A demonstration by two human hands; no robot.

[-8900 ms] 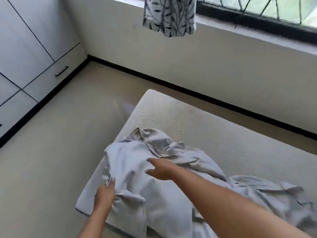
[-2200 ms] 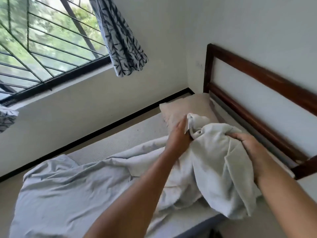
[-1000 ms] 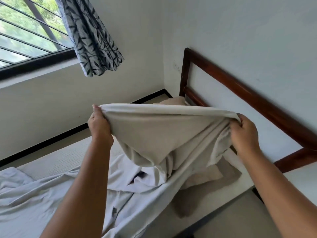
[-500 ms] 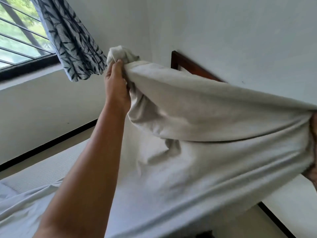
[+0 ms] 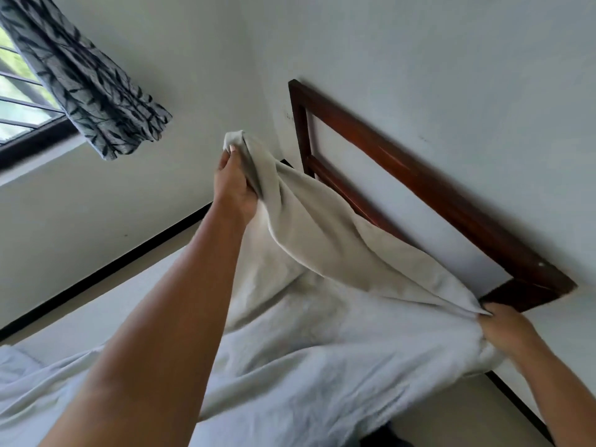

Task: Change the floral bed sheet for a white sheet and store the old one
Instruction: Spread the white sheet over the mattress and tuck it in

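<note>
The left hand (image 5: 234, 185) grips the white sheet (image 5: 322, 333) raised at 12 o'clock; the right hand (image 5: 504, 330) pinches its edge at 4 o'clock, near the wooden headboard (image 5: 419, 185).

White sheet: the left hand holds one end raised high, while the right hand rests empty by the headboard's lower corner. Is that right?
Not quite. The right hand is not empty: the head view shows it gripping the other end of the white sheet by the lower corner of the headboard. The left hand does hold one end raised high.
</note>
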